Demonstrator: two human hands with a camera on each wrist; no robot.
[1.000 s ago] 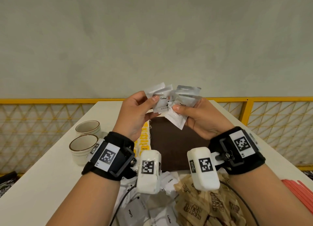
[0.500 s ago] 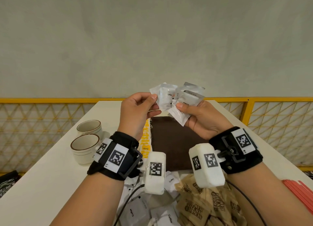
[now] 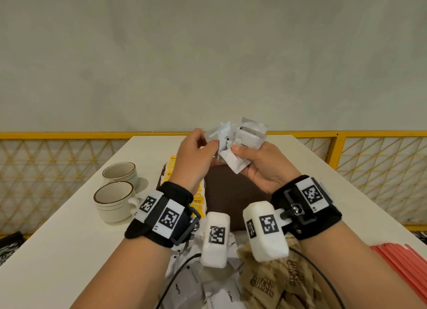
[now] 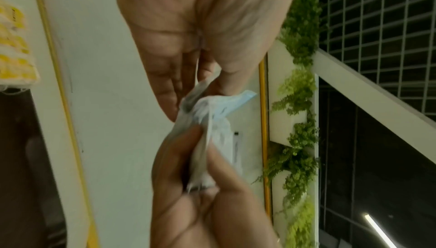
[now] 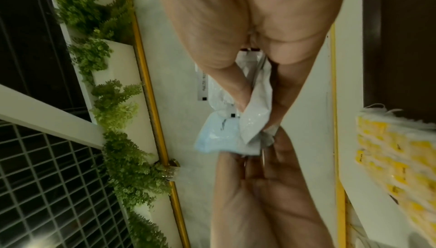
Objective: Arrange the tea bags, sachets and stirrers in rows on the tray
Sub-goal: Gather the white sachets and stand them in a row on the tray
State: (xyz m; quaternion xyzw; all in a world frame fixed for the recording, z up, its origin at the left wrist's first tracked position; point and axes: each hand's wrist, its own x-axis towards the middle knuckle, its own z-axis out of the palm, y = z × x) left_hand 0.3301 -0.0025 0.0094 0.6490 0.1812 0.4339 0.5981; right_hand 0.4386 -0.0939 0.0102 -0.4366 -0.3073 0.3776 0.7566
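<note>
Both hands hold a bundle of several white coffee sachets [image 3: 241, 142] up above the dark brown tray [image 3: 231, 197]. My left hand [image 3: 208, 138] pinches the bundle's left edge, and my right hand [image 3: 238, 150] grips its right side with the thumb on top. The left wrist view shows the sachets [image 4: 212, 130] between my left hand [image 4: 212, 84] and the right hand [image 4: 200, 196]. In the right wrist view my right hand [image 5: 247, 93] grips the sachets [image 5: 235, 125]. A row of yellow tea bags [image 3: 198, 202] lies along the tray's left side.
Loose white coffee sachets [image 3: 221, 295] and brown sugar sachets [image 3: 272, 283] are piled on the white table [image 3: 69, 239] in front of the tray. Red stirrers [image 3: 402, 267] lie at the right. Two cups [image 3: 114, 200] stand at the left. A yellow railing [image 3: 69, 135] runs behind.
The fanned sachets are bunched closer together. My left fingers have shifted along the bundle's left edge. Both hands stay raised over the tray.
</note>
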